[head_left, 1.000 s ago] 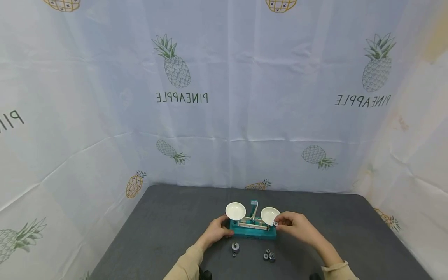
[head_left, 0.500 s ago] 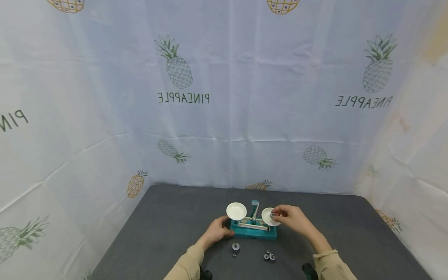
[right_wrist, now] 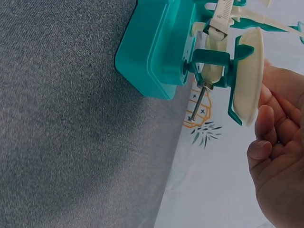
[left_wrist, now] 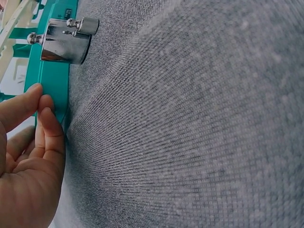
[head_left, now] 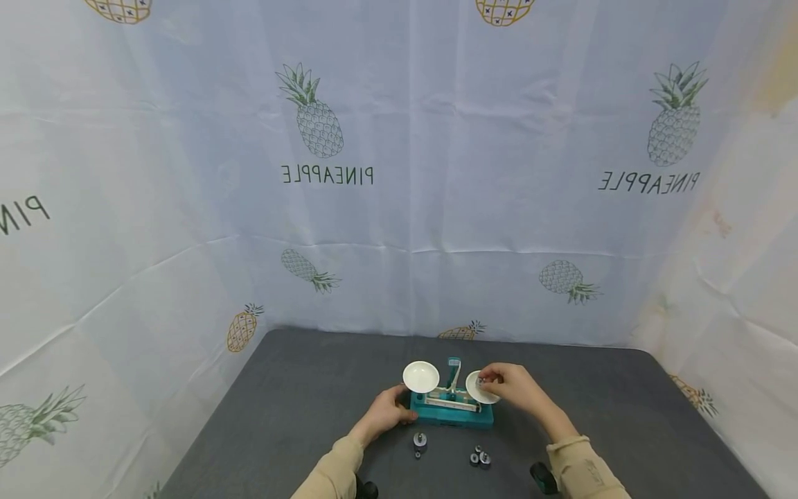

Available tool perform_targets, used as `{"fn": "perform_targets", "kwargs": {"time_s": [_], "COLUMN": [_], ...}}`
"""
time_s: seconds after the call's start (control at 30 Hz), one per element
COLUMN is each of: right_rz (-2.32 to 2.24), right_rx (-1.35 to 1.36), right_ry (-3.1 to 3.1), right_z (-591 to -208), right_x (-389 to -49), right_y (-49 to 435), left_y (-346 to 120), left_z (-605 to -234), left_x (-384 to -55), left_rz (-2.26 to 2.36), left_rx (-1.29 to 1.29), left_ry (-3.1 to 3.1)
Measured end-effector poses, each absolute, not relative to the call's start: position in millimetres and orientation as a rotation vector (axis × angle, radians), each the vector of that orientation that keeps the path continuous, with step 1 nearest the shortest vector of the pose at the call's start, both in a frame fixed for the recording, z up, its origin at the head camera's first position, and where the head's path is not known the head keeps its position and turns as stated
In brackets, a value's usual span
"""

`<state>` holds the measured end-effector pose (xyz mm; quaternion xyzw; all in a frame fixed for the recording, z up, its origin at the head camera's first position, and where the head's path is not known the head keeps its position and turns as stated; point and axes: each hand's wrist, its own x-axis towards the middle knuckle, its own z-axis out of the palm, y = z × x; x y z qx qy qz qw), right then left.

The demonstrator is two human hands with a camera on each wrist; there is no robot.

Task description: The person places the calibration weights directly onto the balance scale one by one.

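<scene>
- Head: farther back, facing forward and down across the table (head_left: 299,395)
- Left wrist: close, sideways, along the left hand (left_wrist: 35,175)
- Right wrist: close, sideways, toward the right hand (right_wrist: 282,159)
- All share the balance scale (head_left: 451,416)

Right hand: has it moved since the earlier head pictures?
Yes. Judged against the green scale base, the right hand has moved left and forward, now reaching over the right pan.

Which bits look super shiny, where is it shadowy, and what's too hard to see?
Left wrist view: the big metal weight shines with bright glints; right wrist view: the grey table is softly shaded beside the teal base; head view: the small weight at the right hand is too tiny to show clearly.
</scene>
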<state>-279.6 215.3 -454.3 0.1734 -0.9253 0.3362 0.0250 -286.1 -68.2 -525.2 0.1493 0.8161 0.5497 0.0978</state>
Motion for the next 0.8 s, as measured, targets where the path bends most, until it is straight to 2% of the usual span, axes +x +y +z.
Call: {"fn": "perform_targets", "kwargs": {"time_s": [0.8], "right_rz": [1.046], "right_rx": [0.485], "right_ry": [-2.875], "right_z": [-460.1], "right_x": [-285.8], "right_y": [210.5], "left_y": [-69.2], "left_z": [-525.9], "left_x": [-287.1], "left_rz": [1.616], "left_rx": [0.431], "left_ry": [2.407]}}
